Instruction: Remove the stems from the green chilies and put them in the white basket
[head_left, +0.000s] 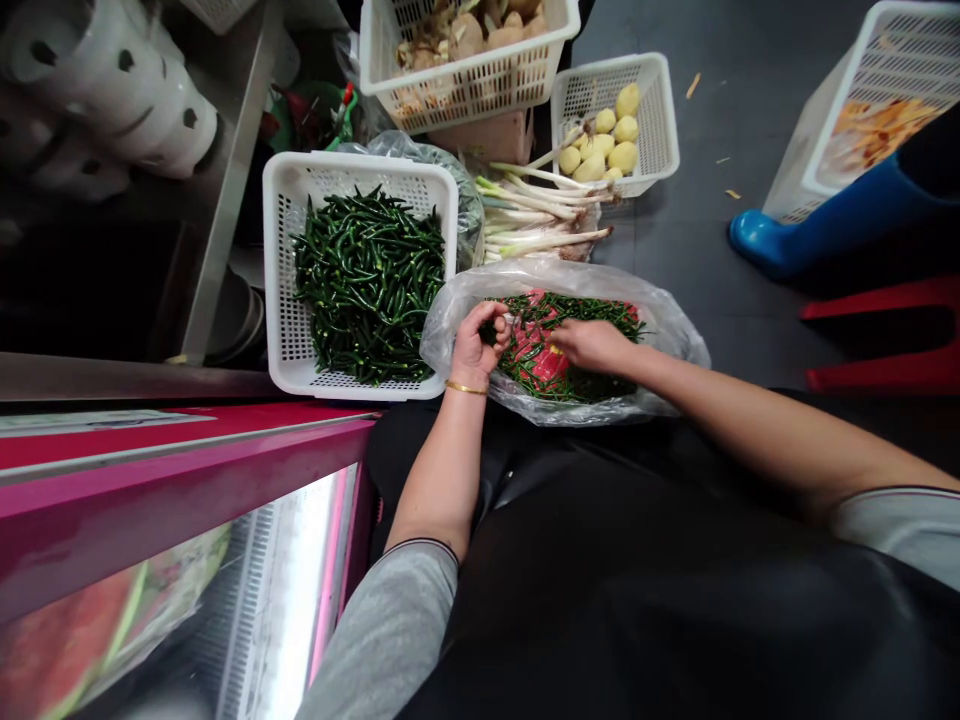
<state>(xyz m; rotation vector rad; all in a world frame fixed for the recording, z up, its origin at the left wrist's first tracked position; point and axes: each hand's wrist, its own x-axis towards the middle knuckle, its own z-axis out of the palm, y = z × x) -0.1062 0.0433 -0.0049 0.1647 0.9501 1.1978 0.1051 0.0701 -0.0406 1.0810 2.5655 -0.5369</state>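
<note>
My left hand [482,342], with a gold bracelet at its wrist, is above the left side of a clear plastic bag [679,340]. Its fingers curl inward, and what they hold, if anything, is too small to make out. Over the middle of the bag, my right hand [596,345] has its fingers pinched together, pointing down; their tips hide whatever is between them. Thin green chillies or stems [536,385] lie in the bag on a red layer [551,365]. Left of the bag, a white basket [279,270] holds a heap of green chillies [371,280].
Scallions [544,205] lie beyond the bag, beside a white basket [667,120] of peeled potatoes [596,150]. Another crate [472,90] holds brownish vegetables. A person's blue boot [832,225] and a red stool [885,380] are at right. A glass-fronted cooler [180,450] flanks my left arm.
</note>
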